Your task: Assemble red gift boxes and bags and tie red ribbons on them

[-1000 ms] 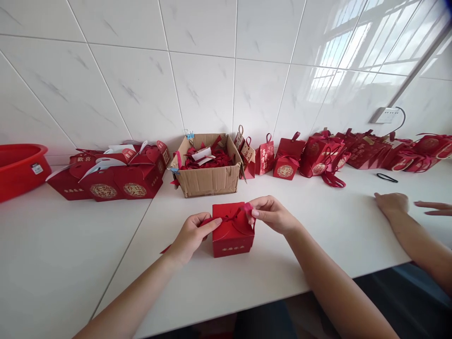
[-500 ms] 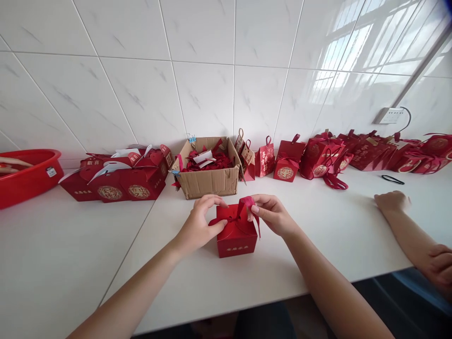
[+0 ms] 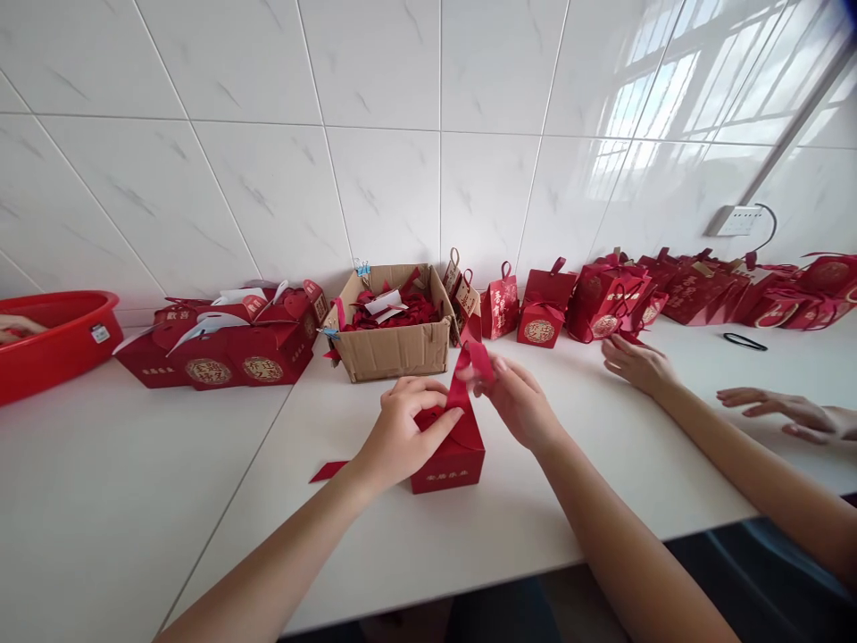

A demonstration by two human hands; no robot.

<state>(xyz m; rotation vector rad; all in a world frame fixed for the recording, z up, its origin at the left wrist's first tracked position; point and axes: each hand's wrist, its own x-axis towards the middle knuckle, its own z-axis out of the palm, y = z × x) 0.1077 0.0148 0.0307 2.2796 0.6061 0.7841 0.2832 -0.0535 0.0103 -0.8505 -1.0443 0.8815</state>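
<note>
A small red box (image 3: 448,469) with pale lettering on its front stands on the white table in front of me. My right hand (image 3: 515,397) pinches a red ribbon (image 3: 469,362), raised in a loop above the box top. My left hand (image 3: 408,424) lies over the left part of the box top, thumb and fingers closed near the ribbon's base; its fingertips partly hide what they grip. Another end of ribbon (image 3: 328,471) sticks out left of my left wrist, on the table.
Behind the box stands a cardboard box (image 3: 395,350) of red ribbons. Red gift boxes (image 3: 231,357) and a red basin (image 3: 60,344) are at left; more gift bags (image 3: 606,299) line the wall. Another person's hands (image 3: 643,368) reach in from the right, near a black loop (image 3: 744,342).
My right hand has lifted the ribbon loop higher, and my left hand has shifted right over the box. The other person's hand has moved to the gift bags, and a second hand shows.
</note>
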